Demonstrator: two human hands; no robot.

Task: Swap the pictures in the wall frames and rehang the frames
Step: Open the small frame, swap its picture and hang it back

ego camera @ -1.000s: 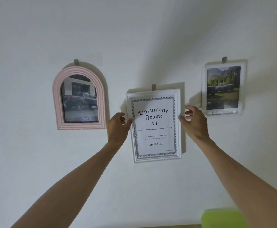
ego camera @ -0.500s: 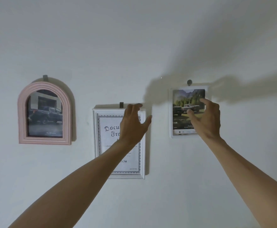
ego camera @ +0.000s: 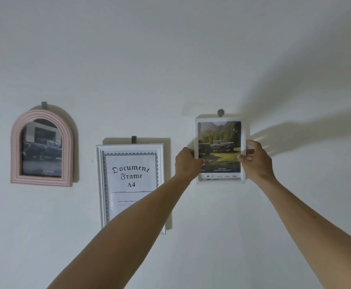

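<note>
my left hand (ego camera: 188,163) holds the left edge of the small white plastic frame with the picture of two trucks in a green field (ego camera: 219,150). my right hand (ego camera: 254,158) holds its right edge. the fingers of both hands are curled round the sides, and my thumbs lie on the front. so the frame sits right between my two hands, and both are just as near to it.

the frame stands tall, with its long side going up and down. my hands are on the lower half of the sides. straight above, between my hands, the top edge hangs from the round grey wall hook (ego camera: 220,112). i think that is what matters most: to get the frame off i must lift it straight up first, then pull it toward me. if one hand lifts more, the frame may tip and catch on the hook.

out past my left hand hangs the big white frame with the paper that says document frame a4 (ego camera: 128,176). my left arm crosses its lower corner. farther that way hangs the pink arched frame with a dark truck picture (ego camera: 42,148). both are on their own hooks.
</note>
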